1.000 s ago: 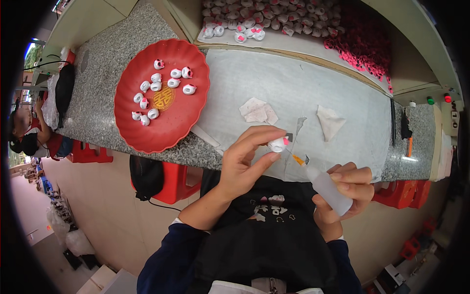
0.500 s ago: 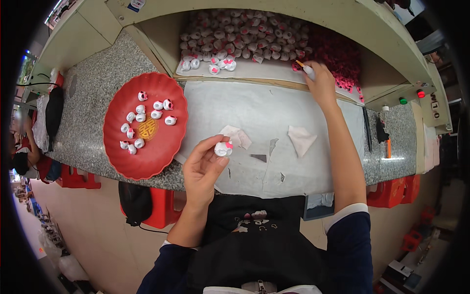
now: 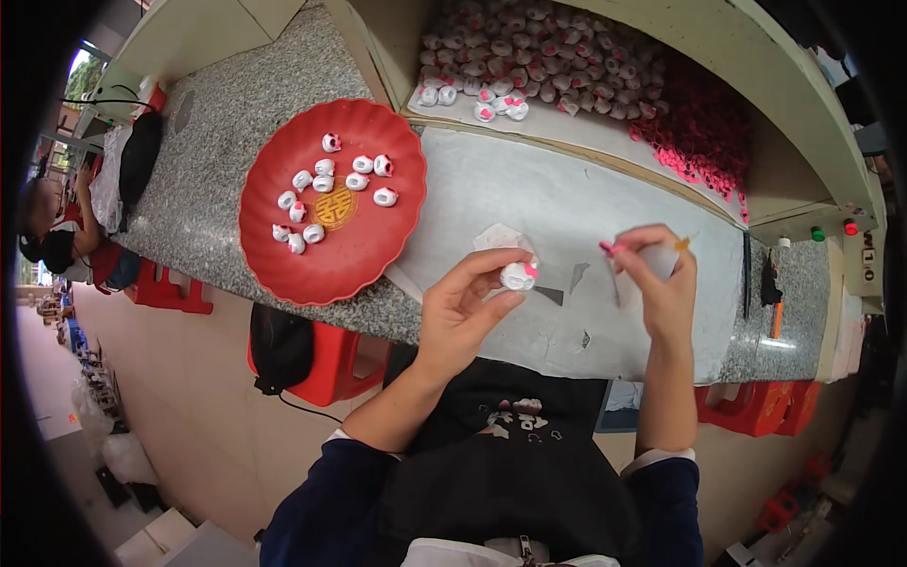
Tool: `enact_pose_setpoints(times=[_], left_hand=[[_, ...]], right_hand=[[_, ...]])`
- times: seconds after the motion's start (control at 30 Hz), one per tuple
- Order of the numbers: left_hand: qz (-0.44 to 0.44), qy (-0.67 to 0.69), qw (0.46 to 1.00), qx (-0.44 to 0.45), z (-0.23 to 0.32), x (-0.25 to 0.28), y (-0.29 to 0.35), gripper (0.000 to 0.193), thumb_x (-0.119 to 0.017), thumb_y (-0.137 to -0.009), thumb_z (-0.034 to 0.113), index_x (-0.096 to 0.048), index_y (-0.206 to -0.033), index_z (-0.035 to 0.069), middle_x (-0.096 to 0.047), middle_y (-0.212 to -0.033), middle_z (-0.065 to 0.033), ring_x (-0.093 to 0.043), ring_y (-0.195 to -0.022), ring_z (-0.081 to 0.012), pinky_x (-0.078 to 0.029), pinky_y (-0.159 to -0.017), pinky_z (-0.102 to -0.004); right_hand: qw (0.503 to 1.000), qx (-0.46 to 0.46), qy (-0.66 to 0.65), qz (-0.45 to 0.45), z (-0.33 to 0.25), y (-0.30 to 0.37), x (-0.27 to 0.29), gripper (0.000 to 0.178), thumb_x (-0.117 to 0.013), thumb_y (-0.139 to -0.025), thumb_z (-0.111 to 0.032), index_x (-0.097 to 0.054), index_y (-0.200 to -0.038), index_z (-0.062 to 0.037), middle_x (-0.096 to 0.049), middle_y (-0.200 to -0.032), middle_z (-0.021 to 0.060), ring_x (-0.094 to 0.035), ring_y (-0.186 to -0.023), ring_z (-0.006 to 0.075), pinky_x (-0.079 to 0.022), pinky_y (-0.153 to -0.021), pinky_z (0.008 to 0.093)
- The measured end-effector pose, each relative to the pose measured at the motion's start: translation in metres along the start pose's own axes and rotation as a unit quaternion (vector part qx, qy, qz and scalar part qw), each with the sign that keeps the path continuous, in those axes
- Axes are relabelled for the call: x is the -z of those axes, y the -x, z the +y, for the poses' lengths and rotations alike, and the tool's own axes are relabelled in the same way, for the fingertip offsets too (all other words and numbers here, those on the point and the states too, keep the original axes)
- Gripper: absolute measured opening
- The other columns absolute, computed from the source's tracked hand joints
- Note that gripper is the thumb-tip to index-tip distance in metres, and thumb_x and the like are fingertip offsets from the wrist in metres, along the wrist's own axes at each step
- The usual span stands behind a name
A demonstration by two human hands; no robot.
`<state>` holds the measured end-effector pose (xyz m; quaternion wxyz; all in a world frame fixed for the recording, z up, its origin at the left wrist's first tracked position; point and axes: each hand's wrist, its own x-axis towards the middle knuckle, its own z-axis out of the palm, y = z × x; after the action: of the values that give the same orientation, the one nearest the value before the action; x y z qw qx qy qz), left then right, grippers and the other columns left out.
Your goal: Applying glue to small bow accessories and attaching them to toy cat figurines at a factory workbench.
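My left hand (image 3: 458, 312) pinches a small white figure head (image 3: 516, 278) with a pink bow on it, between thumb and fingertips, just above the sheeted worktop. To its right, my right hand (image 3: 667, 293) is closed, holding a tiny pink piece (image 3: 609, 248) between thumb and finger. The same hand keeps a small pale squeeze bottle with an orange tip (image 3: 682, 244); its body is mostly hidden and blurred. A gap separates the two hands. A red scalloped plate (image 3: 269, 255) on the left carries several white heads (image 3: 385, 197), some with pink parts.
A large heap of white heads (image 3: 539, 52) fills the shelf at the back, beside a pile of small pink pieces (image 3: 699, 142). A crumpled white cloth (image 3: 496, 238) lies on the white sheet (image 3: 472, 170). Red stools (image 3: 326, 364) stand below the table. Another person (image 3: 71, 231) sits far left.
My right hand has come back from the pink pile toward my left hand, now with a pink piece in its fingertips. The whole view has shifted and turned slightly.
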<state>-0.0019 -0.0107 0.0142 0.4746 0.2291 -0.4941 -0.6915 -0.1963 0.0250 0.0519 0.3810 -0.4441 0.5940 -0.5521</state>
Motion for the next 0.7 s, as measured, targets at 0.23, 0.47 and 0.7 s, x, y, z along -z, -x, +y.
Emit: enact_pose_setpoints(times=[0.23,0.47,0.7], left_hand=[[-0.049,-0.219,0.971,-0.086,0.001,-0.006,0.009,0.031,-0.055,-0.068,-0.008,-0.05,-0.098,-0.004,-0.052,-0.098,-0.0148,-0.048,-0.096,-0.0217,-0.039,-0.081,-0.0295],[-0.068,-0.271,0.954,-0.107,0.007,-0.014,0.009,0.031,-0.056,-0.064,-0.009,-0.054,-0.094,-0.002,-0.054,-0.096,-0.0148,-0.052,-0.091,-0.0225,-0.041,-0.077,-0.0284],[-0.092,-0.24,0.962,-0.089,0.003,-0.012,0.009,0.031,-0.057,-0.065,-0.007,-0.054,-0.095,-0.003,-0.053,-0.098,-0.0158,-0.051,-0.092,-0.0226,-0.041,-0.078,-0.0287]], right_hand=[[0.964,-0.065,-0.258,-0.024,0.017,0.053,-0.04,0.011,-0.057,-0.065,0.006,-0.049,-0.071,0.0018,-0.051,-0.07,0.0114,-0.052,-0.064,0.017,-0.043,-0.054,0.0248],[0.979,-0.028,-0.203,-0.021,0.014,0.057,-0.039,0.013,-0.057,-0.063,0.009,-0.05,-0.071,0.0023,-0.053,-0.071,0.0126,-0.052,-0.062,0.0163,-0.044,-0.057,0.0251],[0.98,-0.049,-0.192,0.008,0.018,0.056,-0.039,0.009,-0.06,-0.066,0.003,-0.054,-0.072,0.0004,-0.056,-0.072,0.0063,-0.051,-0.068,0.0095,-0.039,-0.063,0.0208]])
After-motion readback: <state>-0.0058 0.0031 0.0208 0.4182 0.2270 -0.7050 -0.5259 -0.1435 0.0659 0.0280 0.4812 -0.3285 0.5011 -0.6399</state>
